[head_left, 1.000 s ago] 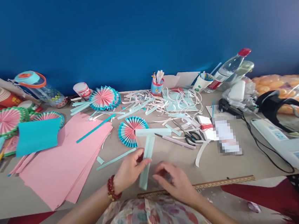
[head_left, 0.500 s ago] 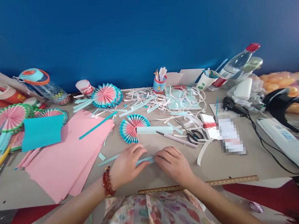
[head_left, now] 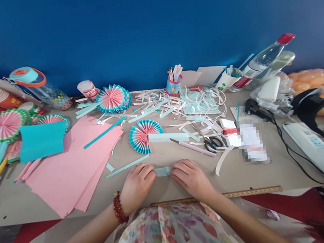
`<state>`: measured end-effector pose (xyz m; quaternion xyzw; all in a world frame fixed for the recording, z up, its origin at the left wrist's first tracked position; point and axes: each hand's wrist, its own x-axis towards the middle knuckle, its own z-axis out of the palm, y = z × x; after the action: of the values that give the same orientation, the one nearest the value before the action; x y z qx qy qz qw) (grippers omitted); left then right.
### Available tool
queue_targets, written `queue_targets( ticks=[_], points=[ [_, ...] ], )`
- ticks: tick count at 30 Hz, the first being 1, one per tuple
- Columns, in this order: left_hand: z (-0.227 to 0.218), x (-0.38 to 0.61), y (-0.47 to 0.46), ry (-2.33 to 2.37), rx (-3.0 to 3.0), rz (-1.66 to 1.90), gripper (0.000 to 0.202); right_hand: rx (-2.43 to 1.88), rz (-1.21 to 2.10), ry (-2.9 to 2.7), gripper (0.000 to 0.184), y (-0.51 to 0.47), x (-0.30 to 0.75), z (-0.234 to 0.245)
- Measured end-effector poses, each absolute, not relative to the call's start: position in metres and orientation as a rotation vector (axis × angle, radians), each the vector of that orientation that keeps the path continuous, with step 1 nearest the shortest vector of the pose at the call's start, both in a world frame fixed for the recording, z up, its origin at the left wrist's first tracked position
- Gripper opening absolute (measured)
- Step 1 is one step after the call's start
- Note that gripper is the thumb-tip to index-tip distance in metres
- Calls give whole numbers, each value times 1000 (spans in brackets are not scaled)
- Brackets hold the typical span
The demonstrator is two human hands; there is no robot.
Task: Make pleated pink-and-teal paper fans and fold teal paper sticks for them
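Observation:
Near the front of the table, a short pale blue paper strip [head_left: 163, 171] spans the gap between my two hands. Its left end is pinched by my left hand [head_left: 139, 181], which wears a red bead bracelet, and its right end by my right hand [head_left: 190, 178]. The fingers hide both ends of the strip. Beyond my left hand a narrow pale blue strip [head_left: 127, 166] lies on the table. Farther back rests a pleated pink and blue paper fan [head_left: 146, 135], with another pale strip [head_left: 167, 137] at its right edge.
Pink paper sheets [head_left: 71, 168] spread to the left under a teal sheet [head_left: 42, 140]. Scissors [head_left: 213, 144] and a lilac pen-like tool [head_left: 197, 149] lie right of the fan. Behind are paper scraps [head_left: 152, 99] and a pen cup [head_left: 173, 85]. A power strip [head_left: 315, 148] stands far right.
My left hand has moved down and left, lining up opposite the right. The strip between them now shows wider and flatter. The view has shifted slightly.

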<state>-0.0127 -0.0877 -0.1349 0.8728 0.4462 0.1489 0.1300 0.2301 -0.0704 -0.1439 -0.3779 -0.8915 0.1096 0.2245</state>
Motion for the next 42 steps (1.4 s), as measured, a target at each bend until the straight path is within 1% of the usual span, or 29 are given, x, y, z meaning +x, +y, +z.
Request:
queue_targets(
  ticks=[5,9,13,23,28,33,37,42],
  points=[
    [-133,-10,-90,1345,2431,452,19,-1047,262,-2516,16,-69,233,-145],
    [-136,-6,-91,1383,2470,476,20,-1021,253,-2543,16,-67,235,-144],
    [-137,-4,-91,1357,2593,473,29,-989,279,-2565,18,-63,237,-144],
    [-129,9,-85,1409,2556,375,15,-992,342,-2549,14,-60,239,-145],
    [-127,13,-82,1439,2377,367,16,-1038,385,-2494,16,-59,245,-140],
    [-129,14,-85,1489,2265,431,15,-1078,463,-2450,15,-57,252,-139],
    [-129,16,-86,1533,2217,450,14,-1177,577,-2401,12,-56,254,-139],
    [-127,20,-85,1576,2214,440,12,-1305,611,-2321,11,-60,254,-138]
  ],
)
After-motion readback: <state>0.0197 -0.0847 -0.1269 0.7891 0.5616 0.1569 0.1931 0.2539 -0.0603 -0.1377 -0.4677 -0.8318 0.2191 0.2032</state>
